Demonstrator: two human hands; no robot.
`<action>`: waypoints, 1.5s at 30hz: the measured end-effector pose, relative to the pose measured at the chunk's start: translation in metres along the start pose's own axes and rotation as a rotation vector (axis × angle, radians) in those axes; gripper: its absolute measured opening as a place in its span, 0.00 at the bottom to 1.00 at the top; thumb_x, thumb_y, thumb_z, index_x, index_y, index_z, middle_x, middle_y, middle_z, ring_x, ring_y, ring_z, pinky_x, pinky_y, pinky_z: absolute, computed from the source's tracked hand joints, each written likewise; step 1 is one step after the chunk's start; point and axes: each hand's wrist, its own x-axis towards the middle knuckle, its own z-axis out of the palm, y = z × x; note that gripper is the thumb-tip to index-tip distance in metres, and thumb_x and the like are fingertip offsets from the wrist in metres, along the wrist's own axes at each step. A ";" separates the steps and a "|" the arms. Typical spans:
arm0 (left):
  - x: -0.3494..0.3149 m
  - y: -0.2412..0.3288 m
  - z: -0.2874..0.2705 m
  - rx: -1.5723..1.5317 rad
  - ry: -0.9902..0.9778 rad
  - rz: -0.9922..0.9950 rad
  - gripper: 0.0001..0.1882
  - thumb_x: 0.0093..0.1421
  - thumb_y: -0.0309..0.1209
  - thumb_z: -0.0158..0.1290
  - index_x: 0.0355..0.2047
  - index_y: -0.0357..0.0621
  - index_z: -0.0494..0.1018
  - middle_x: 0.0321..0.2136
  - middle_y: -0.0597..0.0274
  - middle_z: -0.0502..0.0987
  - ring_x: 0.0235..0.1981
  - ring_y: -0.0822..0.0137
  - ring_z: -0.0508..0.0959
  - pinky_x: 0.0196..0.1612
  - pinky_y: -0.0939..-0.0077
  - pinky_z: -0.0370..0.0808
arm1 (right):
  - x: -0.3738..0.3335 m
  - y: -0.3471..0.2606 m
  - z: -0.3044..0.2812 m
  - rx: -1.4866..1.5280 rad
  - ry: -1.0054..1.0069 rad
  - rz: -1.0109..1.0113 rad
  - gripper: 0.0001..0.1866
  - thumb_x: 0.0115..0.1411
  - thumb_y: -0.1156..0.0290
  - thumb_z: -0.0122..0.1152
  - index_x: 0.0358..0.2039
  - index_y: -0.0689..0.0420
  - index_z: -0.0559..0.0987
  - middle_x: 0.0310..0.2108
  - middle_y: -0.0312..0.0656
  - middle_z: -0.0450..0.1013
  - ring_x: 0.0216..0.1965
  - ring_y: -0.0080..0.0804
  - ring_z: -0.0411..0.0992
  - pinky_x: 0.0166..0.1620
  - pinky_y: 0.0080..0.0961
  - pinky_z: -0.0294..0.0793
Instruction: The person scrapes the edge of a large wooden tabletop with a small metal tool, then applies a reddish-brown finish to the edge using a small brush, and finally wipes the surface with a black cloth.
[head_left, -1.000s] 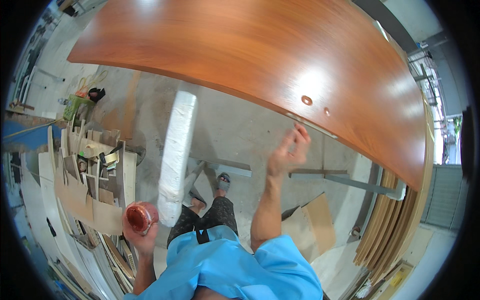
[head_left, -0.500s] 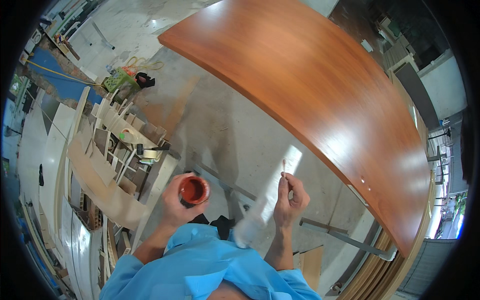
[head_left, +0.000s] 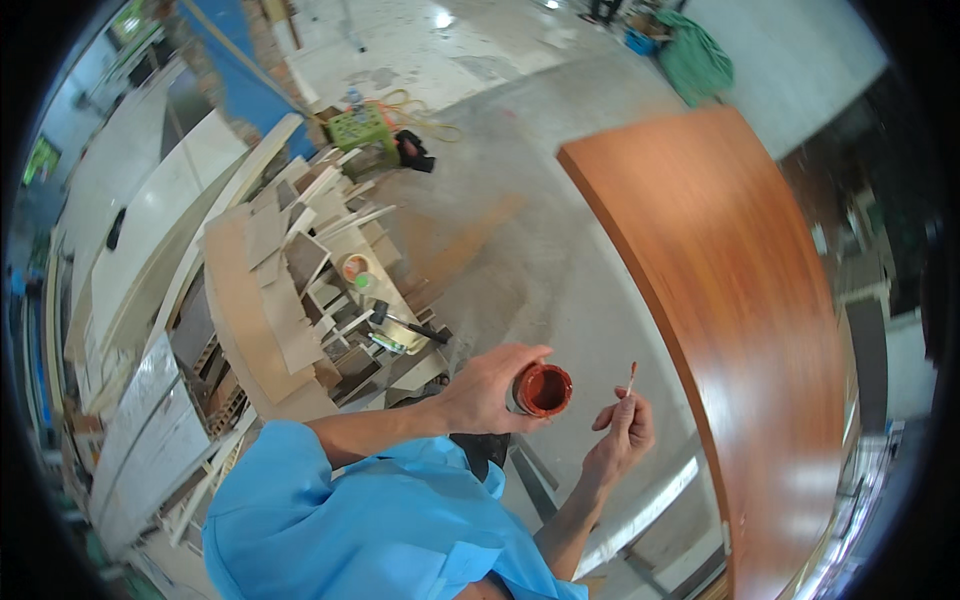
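My left hand [head_left: 480, 388] is wrapped round a small open jar [head_left: 544, 390] of red-brown paint, its mouth tilted up toward me. To the right of it, my right hand [head_left: 624, 432] pinches a cotton swab [head_left: 631, 378], a thin white stick whose red-stained tip points upward. The swab is apart from the jar. A large glossy orange-brown wooden panel [head_left: 730, 260] lies to the right of my right hand, not touched by either hand.
At the left stands a heap of wood and board offcuts [head_left: 270, 310], with a black-headed hammer [head_left: 405, 322] and a tape roll [head_left: 354, 267] on top. Farther off are a green crate [head_left: 360, 130] with yellow cord and a green cloth bundle [head_left: 695, 60]. Concrete floor [head_left: 520, 260] stretches between.
My view has turned, so the panel sits farther right and the offcuts nearer the middle. My left hand with the jar has come closer to my right hand, which still pinches the swab.
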 end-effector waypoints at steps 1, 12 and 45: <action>0.002 -0.003 -0.008 -0.014 0.010 -0.011 0.35 0.46 0.40 0.72 0.52 0.39 0.73 0.48 0.51 0.76 0.49 0.51 0.78 0.51 0.61 0.77 | 0.009 0.009 0.011 0.063 -0.091 0.054 0.12 0.71 0.67 0.55 0.37 0.64 0.79 0.21 0.35 0.70 0.22 0.19 0.66 0.27 0.18 0.64; 0.046 -0.065 -0.080 0.167 0.254 -0.077 0.37 0.43 0.44 0.73 0.53 0.44 0.74 0.55 0.53 0.75 0.53 0.51 0.78 0.55 0.59 0.74 | 0.132 0.083 0.186 0.256 -0.871 0.434 0.15 0.70 0.61 0.59 0.31 0.60 0.78 0.28 0.31 0.75 0.27 0.15 0.67 0.32 0.15 0.67; 0.190 -0.235 -0.161 0.199 0.841 -0.412 0.40 0.37 0.33 0.76 0.52 0.37 0.74 0.51 0.46 0.77 0.53 0.51 0.79 0.56 0.60 0.75 | 0.390 0.398 0.433 -0.071 -0.355 0.941 0.06 0.65 0.68 0.59 0.38 0.54 0.74 0.28 0.37 0.74 0.24 0.27 0.72 0.25 0.23 0.71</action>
